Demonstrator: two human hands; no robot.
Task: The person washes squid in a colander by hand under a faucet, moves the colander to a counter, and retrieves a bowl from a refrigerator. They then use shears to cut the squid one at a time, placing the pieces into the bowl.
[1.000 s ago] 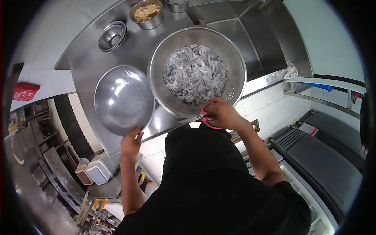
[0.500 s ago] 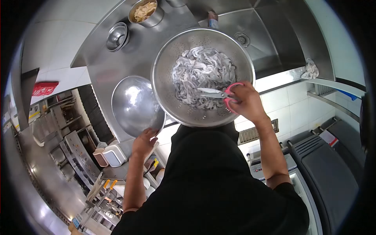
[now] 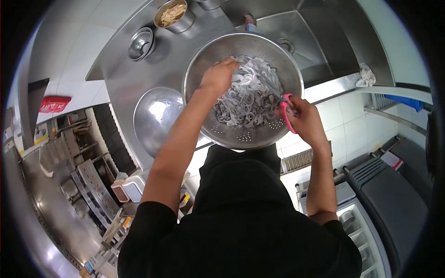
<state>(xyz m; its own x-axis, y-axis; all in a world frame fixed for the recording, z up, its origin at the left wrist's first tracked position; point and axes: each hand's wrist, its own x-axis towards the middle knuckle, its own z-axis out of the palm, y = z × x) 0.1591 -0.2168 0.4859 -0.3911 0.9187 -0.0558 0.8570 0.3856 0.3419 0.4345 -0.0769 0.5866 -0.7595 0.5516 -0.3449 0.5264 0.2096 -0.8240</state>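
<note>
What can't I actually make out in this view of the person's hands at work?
All in the head view:
- Scissors: blades not distinguishable by the pale strands.
- Left hand: fingertips indistinct against the strands.
- Round metal dish: partly hidden by the left forearm.
- Metal container: cut off by the top edge.
- Red packet: print too small.

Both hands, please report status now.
Left hand at grey strips, inside colander. Right hand holds scissors near rim. Steel bowl close on left.

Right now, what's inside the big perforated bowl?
A heap of grey, stringy pieces; the left hand reaches in at its edge. The heap covers the floor of the perforated bowl.
</note>
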